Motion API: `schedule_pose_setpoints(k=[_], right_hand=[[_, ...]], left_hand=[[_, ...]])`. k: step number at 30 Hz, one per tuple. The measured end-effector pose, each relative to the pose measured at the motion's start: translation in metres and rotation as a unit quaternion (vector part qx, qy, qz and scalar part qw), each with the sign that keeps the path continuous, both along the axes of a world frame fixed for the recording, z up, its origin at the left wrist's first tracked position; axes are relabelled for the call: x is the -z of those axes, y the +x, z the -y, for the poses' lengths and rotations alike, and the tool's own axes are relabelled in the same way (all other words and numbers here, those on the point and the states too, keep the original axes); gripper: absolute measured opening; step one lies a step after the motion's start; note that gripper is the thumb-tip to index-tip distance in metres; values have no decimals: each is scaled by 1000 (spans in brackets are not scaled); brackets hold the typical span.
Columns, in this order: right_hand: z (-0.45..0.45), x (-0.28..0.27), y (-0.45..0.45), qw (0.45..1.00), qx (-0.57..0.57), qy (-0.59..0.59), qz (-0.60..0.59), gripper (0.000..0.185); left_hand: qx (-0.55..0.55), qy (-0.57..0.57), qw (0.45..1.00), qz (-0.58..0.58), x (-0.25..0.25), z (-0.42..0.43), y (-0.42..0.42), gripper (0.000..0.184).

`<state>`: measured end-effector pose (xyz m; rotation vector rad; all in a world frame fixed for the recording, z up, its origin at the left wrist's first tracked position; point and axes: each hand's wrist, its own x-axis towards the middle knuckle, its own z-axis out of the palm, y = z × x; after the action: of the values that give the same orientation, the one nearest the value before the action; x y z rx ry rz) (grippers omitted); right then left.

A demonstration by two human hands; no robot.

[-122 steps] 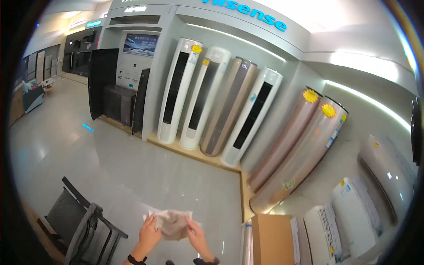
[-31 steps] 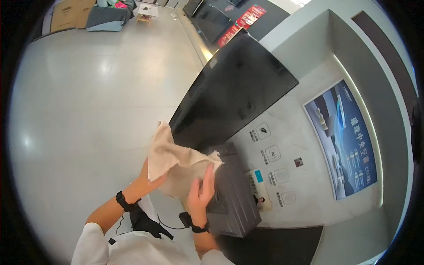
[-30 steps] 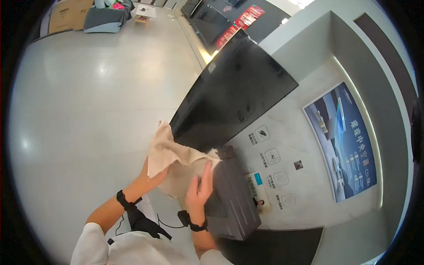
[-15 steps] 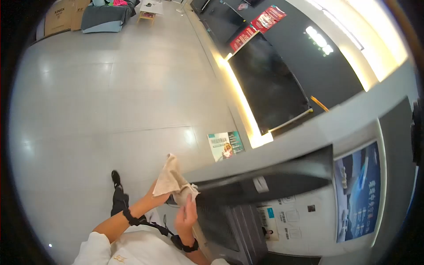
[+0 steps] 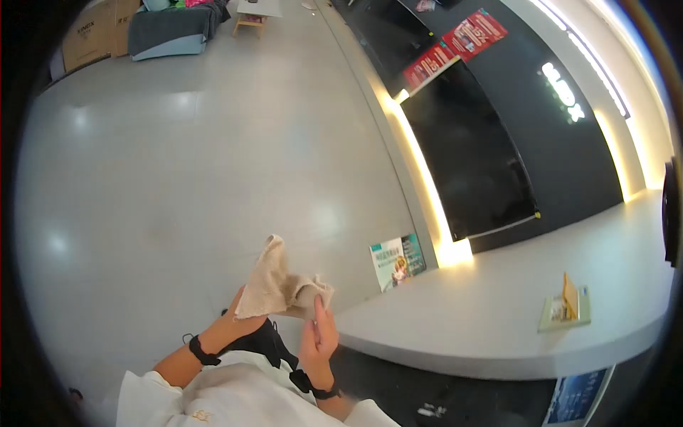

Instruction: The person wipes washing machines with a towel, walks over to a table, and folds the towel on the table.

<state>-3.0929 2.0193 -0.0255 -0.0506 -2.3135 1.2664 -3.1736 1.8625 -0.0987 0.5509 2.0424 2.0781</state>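
Observation:
A beige cloth (image 5: pixel 269 285) hangs between my two hands, low in the middle of the head view. My left hand (image 5: pixel 250 318) is closed on the cloth from below, and its fingers are mostly hidden under the fabric. My right hand (image 5: pixel 319 334) pinches the cloth's right end, with the fingertips at its edge. A black band circles each wrist. Just to the right of my right hand is the grey-white side of a partition wall (image 5: pixel 455 320).
A dark television (image 5: pixel 469 153) with a lit edge is on the dark wall at the right. A poster (image 5: pixel 398 262) stands near the partition. Cartons (image 5: pixel 89 35), a grey-covered piece of furniture (image 5: pixel 174 32) and a small table (image 5: pixel 257 10) are at the far end of the floor.
The view has turned from the black panel and grey unit toward the television wall and partition. Both hands have kept hold of the cloth, which has changed its folds.

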Motion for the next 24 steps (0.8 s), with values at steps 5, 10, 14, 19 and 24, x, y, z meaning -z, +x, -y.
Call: schedule_pose_setpoints(k=[5, 10, 14, 19, 24], right_hand=[[43, -15, -131, 998, -52, -11, 30, 55], [81, -7, -306, 990, -125, -17, 62, 56], [125, -28, -438, 943, -320, -51, -75, 60], [180, -31, -610, 904, -381, -167, 97, 55], [221, -15, -768, 827, -511, -236, -6, 55]], left_hand=[[-3, -15, 997, 70, 26, 55, -126, 51], [24, -5, 999, -37, -85, 107, -297, 52], [-70, -12, 996, -53, -114, 164, -402, 53], [-143, 14, 990, -2, -132, 216, -534, 67], [-144, 67, 972, 173, -82, 273, -664, 92]])
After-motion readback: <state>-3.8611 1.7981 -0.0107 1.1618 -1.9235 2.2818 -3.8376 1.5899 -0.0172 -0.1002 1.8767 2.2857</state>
